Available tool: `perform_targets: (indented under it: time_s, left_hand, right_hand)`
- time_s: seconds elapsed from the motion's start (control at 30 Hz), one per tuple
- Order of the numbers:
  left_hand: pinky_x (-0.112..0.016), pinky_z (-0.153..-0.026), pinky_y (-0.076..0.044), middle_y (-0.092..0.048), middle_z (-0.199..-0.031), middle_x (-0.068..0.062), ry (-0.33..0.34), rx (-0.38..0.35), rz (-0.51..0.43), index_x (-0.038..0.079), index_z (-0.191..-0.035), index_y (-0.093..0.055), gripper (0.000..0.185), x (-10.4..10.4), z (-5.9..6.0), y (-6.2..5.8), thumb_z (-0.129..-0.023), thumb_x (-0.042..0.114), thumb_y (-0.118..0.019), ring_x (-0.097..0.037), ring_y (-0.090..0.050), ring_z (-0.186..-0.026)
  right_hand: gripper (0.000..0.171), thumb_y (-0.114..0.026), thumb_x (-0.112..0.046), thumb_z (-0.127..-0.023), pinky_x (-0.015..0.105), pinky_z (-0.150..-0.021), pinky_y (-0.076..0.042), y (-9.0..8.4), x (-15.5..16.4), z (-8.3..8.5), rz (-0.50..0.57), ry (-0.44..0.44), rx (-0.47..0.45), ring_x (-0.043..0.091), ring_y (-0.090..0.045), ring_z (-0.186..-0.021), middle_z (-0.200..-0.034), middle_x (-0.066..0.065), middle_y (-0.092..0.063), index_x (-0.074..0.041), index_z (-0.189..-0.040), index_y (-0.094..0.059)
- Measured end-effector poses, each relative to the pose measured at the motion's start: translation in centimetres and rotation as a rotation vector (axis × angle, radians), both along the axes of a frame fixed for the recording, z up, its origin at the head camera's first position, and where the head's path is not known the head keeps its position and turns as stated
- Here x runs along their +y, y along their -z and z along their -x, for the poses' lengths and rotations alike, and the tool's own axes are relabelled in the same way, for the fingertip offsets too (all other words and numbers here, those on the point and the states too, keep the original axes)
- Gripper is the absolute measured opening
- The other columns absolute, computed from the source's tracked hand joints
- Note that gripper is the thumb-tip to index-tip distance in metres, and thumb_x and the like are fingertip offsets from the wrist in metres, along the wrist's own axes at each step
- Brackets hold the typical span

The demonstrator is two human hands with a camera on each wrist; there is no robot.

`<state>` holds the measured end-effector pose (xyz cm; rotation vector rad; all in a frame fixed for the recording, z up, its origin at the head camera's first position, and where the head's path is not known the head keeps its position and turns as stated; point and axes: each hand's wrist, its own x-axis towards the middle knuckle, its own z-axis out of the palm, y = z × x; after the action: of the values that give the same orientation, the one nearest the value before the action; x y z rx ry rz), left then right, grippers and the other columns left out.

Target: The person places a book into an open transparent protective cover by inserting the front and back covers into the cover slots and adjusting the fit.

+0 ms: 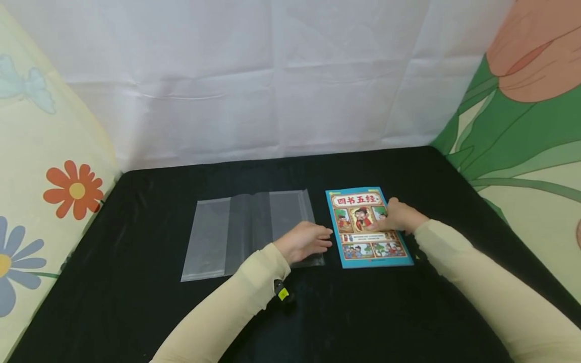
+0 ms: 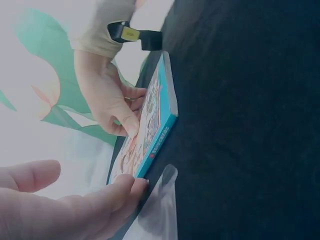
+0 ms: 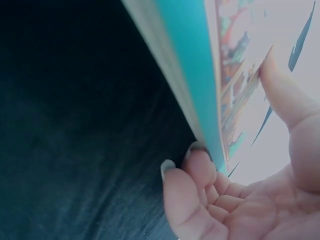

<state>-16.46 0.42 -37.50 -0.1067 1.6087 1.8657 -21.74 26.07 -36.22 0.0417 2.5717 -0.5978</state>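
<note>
A blue-bordered picture book [image 1: 369,254] lies face up on the black cloth, its cover filled with cartoon panels and red Chinese characters. My right hand [image 1: 401,216] grips its right edge: the thumb lies on the cover, and the fingers [image 3: 200,167] curl in at the edge of the pages. Just off the spine side, my left hand [image 1: 305,242] is held with loosely extended fingers and an empty palm. In the left wrist view its fingertips come right up to the spine [image 2: 161,136]. Below that hand lies a clear plastic book cover [image 1: 211,237], spread flat and partly hidden by it.
Black cloth [image 1: 136,252] covers the table. A white sheet [image 1: 272,101] hangs behind the far edge. Flower-printed panels stand at the left [image 1: 27,166] and right [image 1: 535,131]. A small black device with a yellow tag [image 1: 282,291] sits at the left wrist.
</note>
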Motion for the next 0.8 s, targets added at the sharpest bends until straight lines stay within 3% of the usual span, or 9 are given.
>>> perform_targets:
  time_s: [0.13, 0.4, 0.63, 0.8]
  left_hand:
    - [-0.048, -0.109, -0.033, -0.039, -0.142, -0.032, -0.045, -0.061, -0.07, -0.016, -0.133, -0.041, 0.039, 0.5, 0.2, 0.3, -0.099, 0.003, -0.047, -0.044, -0.043, -0.13]
    - [-0.048, -0.108, -0.035, -0.044, -0.135, -0.031, -0.098, -0.075, -0.058, -0.017, -0.116, -0.048, 0.024, 1.4, 0.3, 0.3, -0.094, -0.006, -0.048, -0.043, -0.047, -0.126]
    - [-0.046, -0.101, -0.042, -0.052, -0.125, -0.027, -0.187, -0.096, 0.014, -0.013, -0.126, -0.044, 0.037, 3.0, 0.3, 0.2, -0.09, -0.009, -0.052, -0.036, -0.055, -0.116]
    - [-0.044, -0.099, -0.045, -0.062, -0.116, -0.023, -0.199, -0.138, -0.061, -0.012, -0.122, -0.053, 0.031, 4.5, 0.1, 0.5, -0.091, -0.011, -0.051, -0.034, -0.058, -0.114]
  right_hand:
    - [0.089, -0.073, -0.038, -0.087, 0.043, -0.065, -0.051, 0.2, 0.0, -0.1, -0.007, -0.005, 0.008, 0.037, -0.057, -0.086, -0.093, 0.027, -0.051, 0.024, -0.124, -0.021]
    - [0.085, -0.074, -0.041, -0.085, 0.04, -0.06, -0.049, 0.3, 0.0, -0.1, -0.025, -0.005, 0.037, 0.034, -0.057, -0.079, -0.089, 0.025, -0.051, 0.021, -0.119, -0.028]
    - [0.082, -0.074, -0.041, -0.085, 0.038, -0.059, -0.049, 0.2, 0.2, -0.1, -0.025, -0.003, 0.047, 0.033, -0.056, -0.077, -0.088, 0.024, -0.05, 0.02, -0.117, -0.029]
    - [0.08, -0.074, -0.04, -0.085, 0.038, -0.06, -0.049, 0.2, 0.1, -0.1, -0.024, 0.005, 0.04, 0.033, -0.056, -0.078, -0.089, 0.025, -0.051, 0.019, -0.116, -0.03]
